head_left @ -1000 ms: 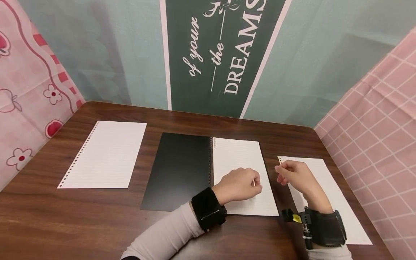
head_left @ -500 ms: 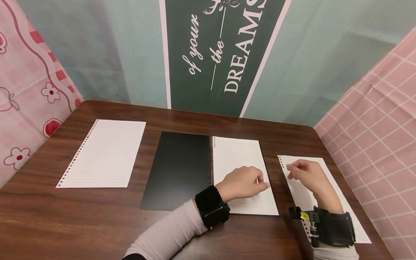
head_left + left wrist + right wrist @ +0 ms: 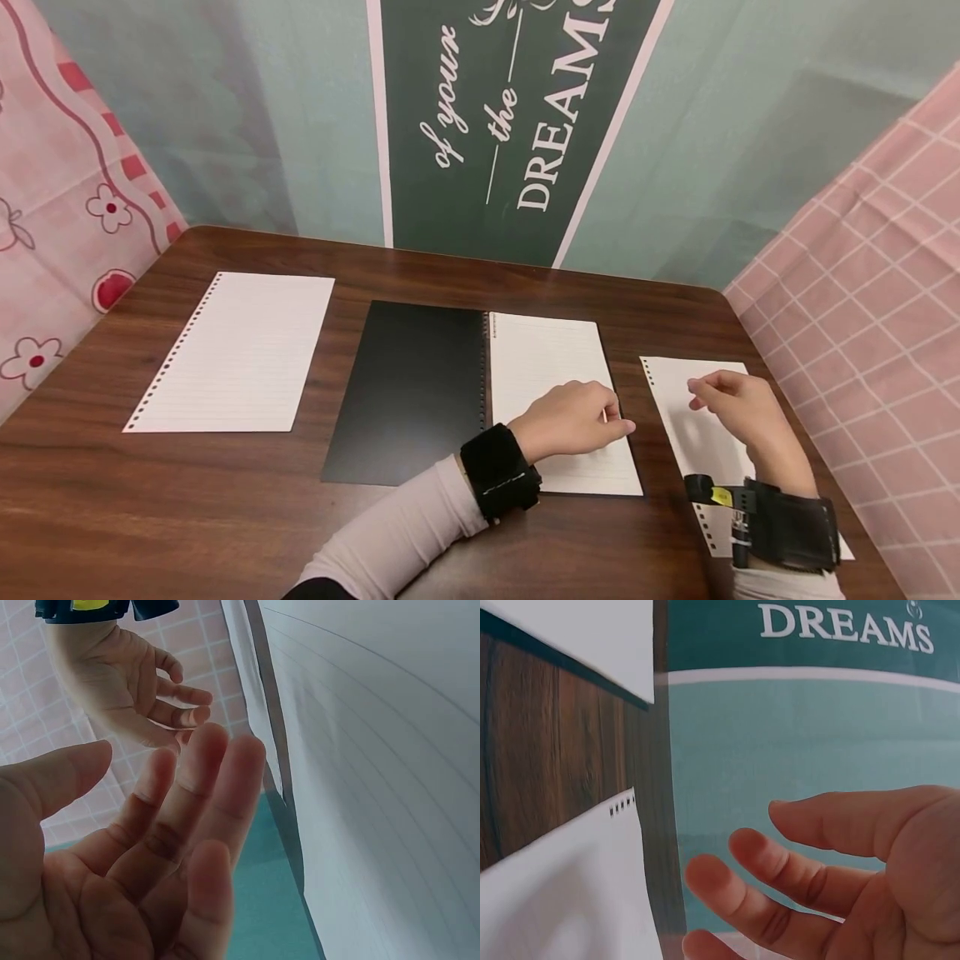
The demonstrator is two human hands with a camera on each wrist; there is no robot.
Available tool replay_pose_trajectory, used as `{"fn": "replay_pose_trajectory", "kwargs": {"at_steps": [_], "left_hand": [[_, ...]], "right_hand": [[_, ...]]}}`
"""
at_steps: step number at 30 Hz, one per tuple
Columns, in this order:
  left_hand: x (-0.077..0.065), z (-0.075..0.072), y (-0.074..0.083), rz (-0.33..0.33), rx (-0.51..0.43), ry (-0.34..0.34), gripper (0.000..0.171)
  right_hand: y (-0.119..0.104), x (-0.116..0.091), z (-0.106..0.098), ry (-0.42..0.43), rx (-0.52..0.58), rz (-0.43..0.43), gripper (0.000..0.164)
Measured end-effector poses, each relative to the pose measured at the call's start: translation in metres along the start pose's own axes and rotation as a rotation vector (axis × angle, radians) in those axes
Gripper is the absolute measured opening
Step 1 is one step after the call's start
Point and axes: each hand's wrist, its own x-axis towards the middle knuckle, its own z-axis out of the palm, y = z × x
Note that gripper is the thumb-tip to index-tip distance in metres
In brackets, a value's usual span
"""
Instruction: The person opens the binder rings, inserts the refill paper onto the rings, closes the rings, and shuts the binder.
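Note:
An open spiral notebook lies mid-table, its black cover [image 3: 408, 383] folded to the left and its lined white page [image 3: 543, 358] on the right. Over the lower part of that page is my left hand [image 3: 573, 419], and the left wrist view shows its loosely bent fingers [image 3: 199, 769] with nothing between them. My right hand [image 3: 742, 408] hovers over a loose punched sheet [image 3: 682, 408] to the right of the notebook. In the right wrist view its thumb and fingers [image 3: 761, 859] are apart and hold nothing. Its forearm hides part of the sheet.
A second loose lined sheet [image 3: 232, 358], with holes down its left side, lies at the left of the brown wooden table [image 3: 187, 517]. Green cloth [image 3: 315, 125] backs the table. Pink patterned cloths stand along both sides.
My right hand has moved right, from the gap beside the notebook to over the right loose sheet. The left hand has shifted a little right across the page. Notebook and sheets lie as before.

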Motion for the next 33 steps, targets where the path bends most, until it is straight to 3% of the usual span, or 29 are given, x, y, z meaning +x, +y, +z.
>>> {"fn": "replay_pose_trajectory", "kwargs": {"at_steps": [5,18,26,33], "left_hand": [[0.003,0.001,0.001,0.012,-0.003,0.008,0.022],[0.008,0.003,0.005,0.004,-0.023,-0.011,0.018],[0.012,0.008,0.005,-0.001,-0.209,-0.108,0.021],[0.016,0.014,0.011,-0.024,-0.273,-0.117,0.023]], "right_hand": [[0.008,0.0,-0.005,0.015,0.007,0.003,0.043],[0.037,-0.001,-0.026,-0.019,0.082,0.194,0.057],[0.06,-0.006,-0.039,-0.095,0.089,0.221,0.062],[0.069,-0.004,-0.038,-0.106,0.094,0.274,0.064]]}}
